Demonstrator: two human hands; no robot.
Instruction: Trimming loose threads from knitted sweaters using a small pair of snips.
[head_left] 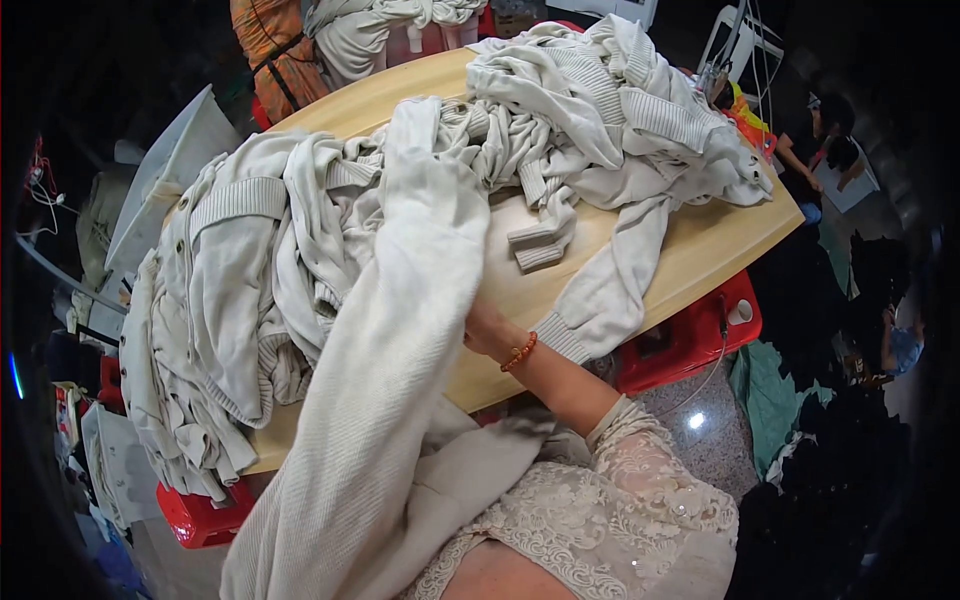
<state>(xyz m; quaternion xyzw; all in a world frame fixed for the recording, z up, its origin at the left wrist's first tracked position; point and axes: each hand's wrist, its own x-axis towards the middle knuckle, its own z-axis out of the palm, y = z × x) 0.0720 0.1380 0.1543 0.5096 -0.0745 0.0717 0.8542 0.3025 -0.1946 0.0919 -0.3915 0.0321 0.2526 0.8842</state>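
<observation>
Nearest, a long off-white knitted garment (400, 300) is stretched from the lower edge of the view up over the table, and its far end is laid among other knitwear. The right hand (483, 330) is partly hidden behind it, so whether the fingers are closed on the cloth cannot be told; the left hand is not seen at all. By judgement, the step in hand is the handling of this one garment, and for the next move a sure hold and a free path around its far end are called for.

Just beyond the wrist, an off-white sleeve with ribbed cuff (610, 290) is laid out to the near edge of the pale wooden table (720, 255). Below this edge a red plastic stool (690, 335) is placed, by which a low swing could be blocked. Some bare wood is left between sleeve and garment. On the left, room is taken by a heap of off-white buttoned cardigans (230, 300); farther right, by a crumpled off-white knitted pile (590, 100).
</observation>
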